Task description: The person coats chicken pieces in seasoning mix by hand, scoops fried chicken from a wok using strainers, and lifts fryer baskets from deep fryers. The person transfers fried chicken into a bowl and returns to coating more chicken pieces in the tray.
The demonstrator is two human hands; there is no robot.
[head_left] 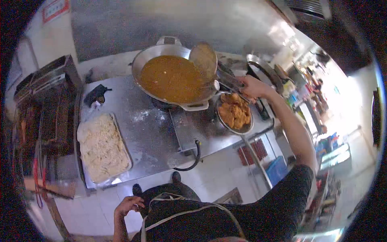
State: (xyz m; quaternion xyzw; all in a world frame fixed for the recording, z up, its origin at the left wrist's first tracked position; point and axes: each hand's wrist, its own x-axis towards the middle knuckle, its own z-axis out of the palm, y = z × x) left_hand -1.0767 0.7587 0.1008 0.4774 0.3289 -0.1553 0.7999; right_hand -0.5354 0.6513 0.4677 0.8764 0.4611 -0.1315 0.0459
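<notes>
A wide metal wok (139,64) holds brown, bubbling liquid. My right hand (254,88) is closed around the handles of utensils at the wok's right side. A round mesh strainer (203,60) tilts over the wok's right rim, and a small ladle-like metal end (217,85) shows beside the hand. Just below that hand, a metal strainer bowl (249,128) holds golden-brown fried pieces (234,111). My left hand (130,204) hangs low by the dark apron, fingers loosely curled and partly apart, holding nothing visible.
On the steel counter (145,141) lie a tray of pale floury food (101,147) and a black bag (96,95). A black hose (196,157) curves over the front edge. Dark metal racks (56,109) stand left; a blue container (276,170) sits below right.
</notes>
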